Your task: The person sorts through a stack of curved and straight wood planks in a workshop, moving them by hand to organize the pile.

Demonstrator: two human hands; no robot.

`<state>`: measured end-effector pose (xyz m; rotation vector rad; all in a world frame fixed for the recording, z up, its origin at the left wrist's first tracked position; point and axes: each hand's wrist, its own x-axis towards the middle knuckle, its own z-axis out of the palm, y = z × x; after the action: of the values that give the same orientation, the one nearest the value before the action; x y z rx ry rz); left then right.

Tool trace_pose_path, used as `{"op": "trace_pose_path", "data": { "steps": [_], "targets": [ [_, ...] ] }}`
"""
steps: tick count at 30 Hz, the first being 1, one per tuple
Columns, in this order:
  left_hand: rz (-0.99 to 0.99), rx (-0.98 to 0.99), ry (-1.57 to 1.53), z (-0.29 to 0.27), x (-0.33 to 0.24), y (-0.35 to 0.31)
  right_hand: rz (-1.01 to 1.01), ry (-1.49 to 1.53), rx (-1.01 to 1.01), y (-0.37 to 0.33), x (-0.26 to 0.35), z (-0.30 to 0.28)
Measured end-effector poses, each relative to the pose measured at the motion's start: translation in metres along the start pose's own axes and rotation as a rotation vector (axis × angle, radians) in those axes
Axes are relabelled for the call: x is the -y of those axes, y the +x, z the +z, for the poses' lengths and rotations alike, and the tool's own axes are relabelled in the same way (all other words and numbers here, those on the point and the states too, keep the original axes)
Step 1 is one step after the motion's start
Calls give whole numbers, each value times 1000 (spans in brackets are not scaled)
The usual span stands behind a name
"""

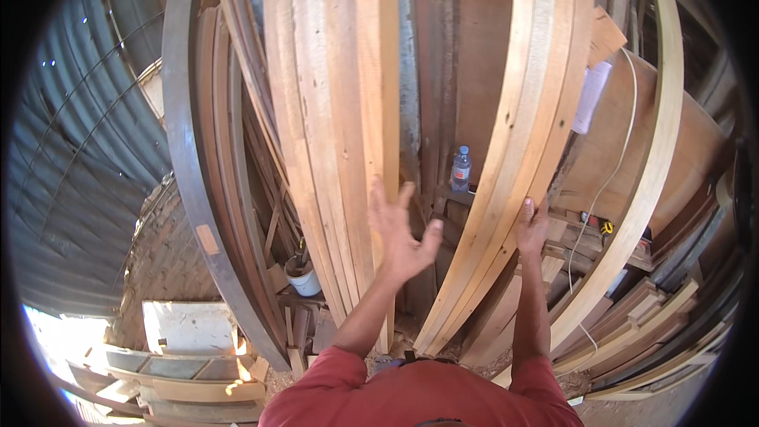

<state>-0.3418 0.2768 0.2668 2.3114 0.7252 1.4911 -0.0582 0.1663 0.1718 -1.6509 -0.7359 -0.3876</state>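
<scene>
Two groups of long, pale wooden planks run away from me, side by side. Over the right edge of the left planks (328, 111) is my left hand (402, 241), its fingers spread and nothing held in them. Whether its fingertips touch the wood, I cannot tell. At the outer edge of the right planks (530, 119), my right hand (534, 229) grips the outermost plank, thumb on top. The other fingers of that hand are partly hidden.
In the gap between the planks stands a water bottle (460, 169). A white bucket (303, 277) sits low on the left. A long dark beam (190, 134) leans beyond it. To the right are a pale curved-looking board (662, 111), a white cable (624, 150) and a yellow tape measure (607, 228).
</scene>
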Motion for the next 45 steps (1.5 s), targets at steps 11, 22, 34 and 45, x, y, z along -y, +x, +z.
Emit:
{"op": "trace_pose_path", "data": {
  "steps": [11,22,34,45],
  "targets": [
    [-366,27,104,-6,95,4,-399,-126,30,-54,164,19],
    [-371,99,78,-9,122,5,-386,207,500,-104,257,92],
    [-162,-59,-156,-91,201,-36,-141,482,650,-94,336,188],
    [-462,95,-162,-121,304,45,-554,-42,-34,-64,334,163]
  ]
}}
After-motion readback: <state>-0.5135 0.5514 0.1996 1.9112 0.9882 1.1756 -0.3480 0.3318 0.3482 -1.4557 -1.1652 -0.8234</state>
